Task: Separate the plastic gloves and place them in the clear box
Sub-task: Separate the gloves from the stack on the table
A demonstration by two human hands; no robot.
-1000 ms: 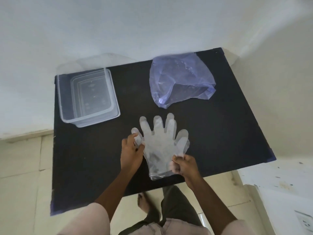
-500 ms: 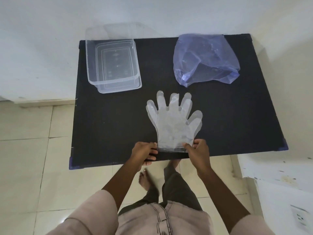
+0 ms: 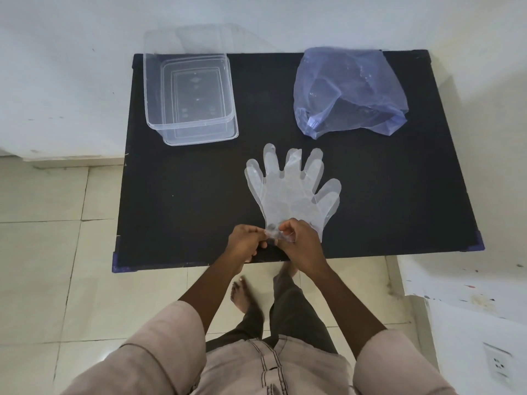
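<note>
Both hands have drawn together since the earlier frame, when they gripped the two ends of the cuff well apart; now the left hand [image 3: 247,243] and the right hand [image 3: 299,243] sit almost touching at the near left corner of the stacked plastic gloves [image 3: 293,192]; the left hand's fingers [image 3: 258,231] are curled and pinch a crumpled bit of the cuff; the right hand's fingertips [image 3: 285,228] pinch the same cuff just beside them, with a small fold of clear film puckered up between the two grips.

Beyond that lifted corner, the gloves lie flat on the black table [image 3: 182,195], near its front edge and roughly centred, their finger sleeves fanned out toward the wall; the outlines of the layers are slightly offset from one another along the thumb side; how many gloves are in the stack cannot be told.

Toward the far left corner of the table stands the clear box [image 3: 148,89], open and with nothing visible in it, well apart from the gloves; it appears to rest on its clear lid [image 3: 228,136], whose rim shows at the near side; a crumpled blue plastic bag [image 3: 348,89] lies at the far right, apart from both box and gloves; the table stands against a white wall [image 3: 256,21] over a pale tiled floor [image 3: 57,252].
</note>
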